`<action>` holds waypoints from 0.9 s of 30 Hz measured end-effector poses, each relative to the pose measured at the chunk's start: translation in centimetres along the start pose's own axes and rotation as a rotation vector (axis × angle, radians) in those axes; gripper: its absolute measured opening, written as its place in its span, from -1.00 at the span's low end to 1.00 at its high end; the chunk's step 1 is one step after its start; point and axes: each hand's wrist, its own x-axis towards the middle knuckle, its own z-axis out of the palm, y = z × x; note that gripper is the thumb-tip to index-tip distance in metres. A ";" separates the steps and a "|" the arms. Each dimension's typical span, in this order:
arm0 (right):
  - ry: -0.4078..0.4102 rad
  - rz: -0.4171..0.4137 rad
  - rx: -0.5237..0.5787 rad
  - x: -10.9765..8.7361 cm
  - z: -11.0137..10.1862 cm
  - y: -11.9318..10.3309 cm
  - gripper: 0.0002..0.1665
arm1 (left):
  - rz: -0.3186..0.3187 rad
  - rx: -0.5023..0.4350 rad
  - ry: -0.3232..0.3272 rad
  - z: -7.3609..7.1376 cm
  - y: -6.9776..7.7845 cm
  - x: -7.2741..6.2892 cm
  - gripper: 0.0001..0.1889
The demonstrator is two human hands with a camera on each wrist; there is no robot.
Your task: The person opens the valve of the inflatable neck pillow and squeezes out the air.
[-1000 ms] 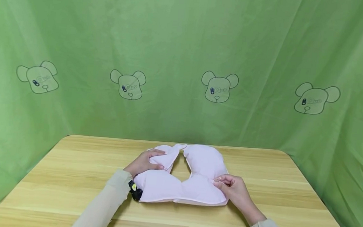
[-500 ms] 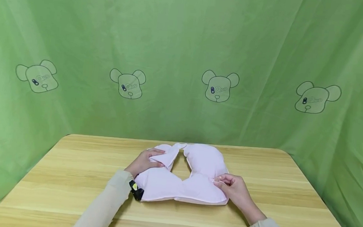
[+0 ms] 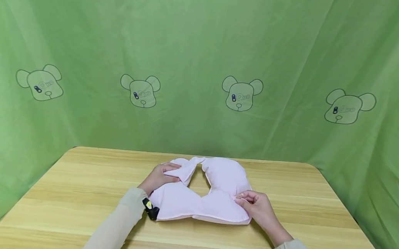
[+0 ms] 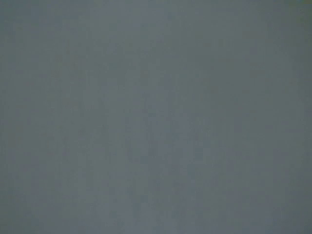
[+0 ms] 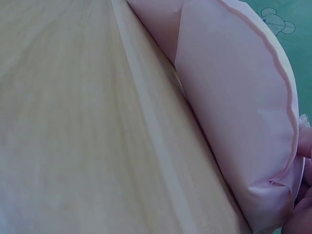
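Note:
A pale pink, puffy inflatable neck pillow (image 3: 180, 204) lies on the wooden table, its lobes ringed around a gap in the middle. Its two far ends meet at the back. My left hand (image 3: 159, 178) grips the left lobe, thumb towards the gap and fingers across the top. At the right side seam my right hand (image 3: 257, 205) pinches the pillow between thumb and fingertips. The right wrist view shows the pillow's underside and seam, with a bit of clear plastic (image 5: 304, 120) by the fingers. Dim grey fills the left wrist view, hiding the left hand there.
The light wooden table (image 3: 76, 193) has rounded far corners. Behind it and at both sides hangs a green curtain (image 3: 198, 43) printed with bear heads. Black wrist cameras sit on both wrists; the left one (image 3: 151, 210) is against the pillow's near left corner.
My left hand and wrist have shifted slightly to the right, and the pillow's near left corner with them. The right hand keeps its pinch in place.

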 end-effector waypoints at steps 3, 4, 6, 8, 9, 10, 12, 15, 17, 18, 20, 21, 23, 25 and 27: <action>0.003 0.000 -0.005 0.0 0.0 0.0 -0.85 | 0.001 -0.017 -0.004 -0.1 1.4 -0.6 -0.55; 0.003 0.002 -0.007 0.0 0.0 0.0 -0.84 | 0.000 -0.019 -0.008 -0.2 1.9 -0.8 -0.55; 0.004 0.008 -0.010 0.0 -0.1 0.0 -0.84 | 0.003 -0.017 -0.010 -0.2 2.4 -1.0 -0.56; 0.006 0.011 -0.012 0.0 -0.1 0.0 -0.84 | -0.004 -0.025 -0.016 -0.2 2.5 -1.0 -0.56; 0.006 0.012 -0.012 0.0 -0.1 0.0 -0.84 | -0.006 -0.028 -0.016 -0.2 2.5 -1.0 -0.56; 0.007 0.012 -0.010 0.1 -0.1 0.0 -0.84 | -0.010 -0.034 -0.015 -0.2 2.5 -1.0 -0.56; 0.009 0.007 -0.008 0.1 -0.1 0.0 -0.85 | -0.024 -0.053 -0.012 -0.2 2.3 -0.9 -0.56; 0.010 -0.001 -0.002 0.1 -0.1 0.1 -0.85 | -0.045 -0.091 -0.008 -0.2 1.9 -0.7 -0.54; 0.005 0.004 0.007 0.1 -0.1 0.1 -0.85 | -0.069 -0.132 -0.008 -0.2 1.4 -0.6 -0.53; 0.003 0.009 0.013 0.1 -0.1 0.2 -0.84 | -0.084 -0.153 -0.013 -0.2 1.1 -0.5 -0.52; -0.007 0.025 0.021 0.0 0.0 0.3 -0.83 | -0.104 -0.170 -0.024 -0.3 0.4 -0.4 -0.51; -0.012 0.031 0.020 0.0 0.0 0.3 -0.83 | -0.108 -0.165 -0.032 -0.3 0.0 -0.4 -0.50; -0.016 0.038 0.019 0.0 0.1 0.4 -0.82 | -0.105 -0.132 -0.055 -0.6 -0.4 -0.3 -0.49; -0.019 0.031 0.016 0.0 0.1 0.5 -0.82 | -0.085 -0.073 -0.088 -0.9 -0.6 -0.2 -0.45; -0.014 0.021 0.022 0.0 0.2 0.5 -0.83 | -0.071 -0.026 -0.126 -1.3 -0.4 -0.2 -0.43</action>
